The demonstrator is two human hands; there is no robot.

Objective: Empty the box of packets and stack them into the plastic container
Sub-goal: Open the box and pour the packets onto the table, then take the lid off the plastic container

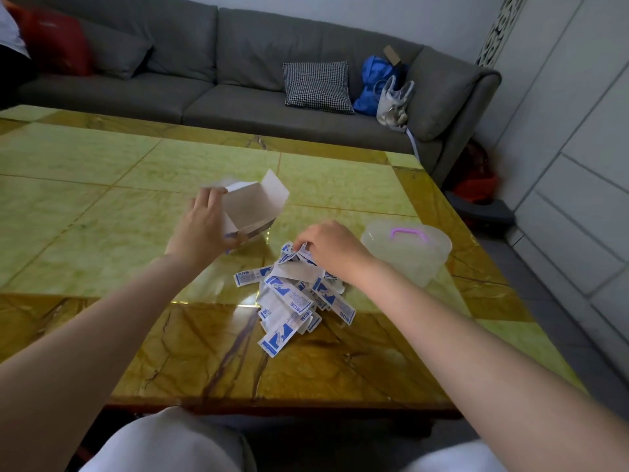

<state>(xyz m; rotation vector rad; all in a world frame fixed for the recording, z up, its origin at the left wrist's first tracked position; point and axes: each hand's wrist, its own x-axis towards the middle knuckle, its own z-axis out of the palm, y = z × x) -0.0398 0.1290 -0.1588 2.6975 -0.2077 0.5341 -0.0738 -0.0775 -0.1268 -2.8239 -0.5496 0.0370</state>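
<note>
A white cardboard box [254, 206] with its flap open is tipped up above the table, and my left hand [204, 226] grips its near side. Its inside looks empty. A loose pile of several blue-and-white packets [292, 298] lies on the table in front of me. My right hand [332, 248] rests on the far top of the pile, fingers pinched on packets there. The clear plastic container [408, 250] with a purple handle stands to the right of the pile, its lid on.
The green and amber stone table [102, 185] ends close behind the container on the right. A grey sofa [238, 63] with a checked cushion and bags runs along the far side. My knees show below the near table edge.
</note>
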